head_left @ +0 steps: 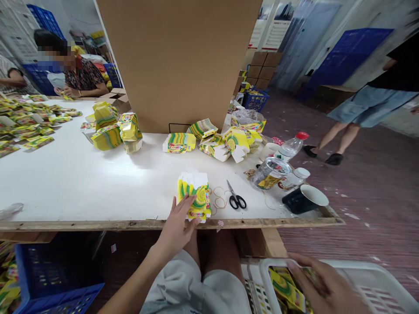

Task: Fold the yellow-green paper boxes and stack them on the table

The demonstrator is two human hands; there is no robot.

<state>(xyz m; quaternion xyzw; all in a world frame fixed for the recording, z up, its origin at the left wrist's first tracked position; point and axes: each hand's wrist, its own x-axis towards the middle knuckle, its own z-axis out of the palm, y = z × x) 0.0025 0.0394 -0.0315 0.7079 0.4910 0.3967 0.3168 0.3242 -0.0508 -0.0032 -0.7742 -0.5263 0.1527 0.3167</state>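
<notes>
Cartons (200, 192), yellow with green swirls, lie in a stack near the front edge of the white table (98, 183), the top one bearing a small, colourful brand name whose letters cannot be read from here. The left hand (179, 218) rests on the stack, fingers loosely extended, thumb toward its near edge. The right hand (322, 277), blurred, is lowered over a white basket (265, 279) of yellow-green packets (286, 288); whether it grips one I cannot tell. Right of the stack: rubber bands (220, 208), then black-handled scissors (235, 196). Farther right, a dark mug (296, 200) and a red-capped bottle (290, 149), label illegible. Background posters (274, 35) carry print too small to read.
</notes>
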